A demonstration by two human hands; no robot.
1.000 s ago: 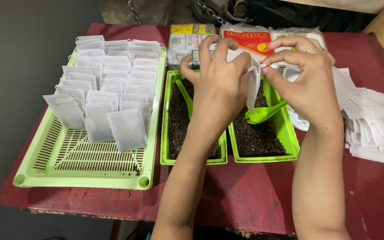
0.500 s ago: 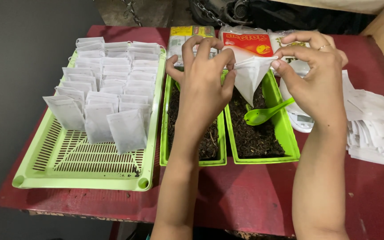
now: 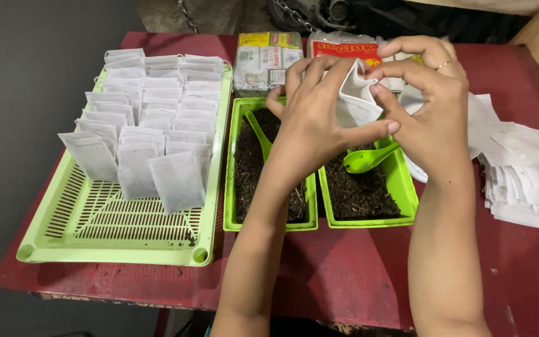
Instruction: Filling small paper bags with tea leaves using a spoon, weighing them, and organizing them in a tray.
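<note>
Both hands hold one small white paper bag (image 3: 357,100) above two green trays of dark loose tea. My left hand (image 3: 310,122) grips its left side, and my right hand (image 3: 432,109) pinches its top right edge. The bag's mouth is spread apart between my fingers. Under the hands, a green spoon (image 3: 366,159) lies in the right tea tray (image 3: 407,193). Another green spoon (image 3: 259,134) rests in the left tea tray (image 3: 229,181).
A slotted green basket (image 3: 95,231) at the left holds several rows of filled white bags (image 3: 151,118). A pile of flat empty bags (image 3: 519,168) lies at the right. Printed packets (image 3: 260,59) sit at the back of the red table (image 3: 344,274).
The bag was pulled apart at its mouth and lifted slightly, and my hands shifted a little leftward over the trays.
</note>
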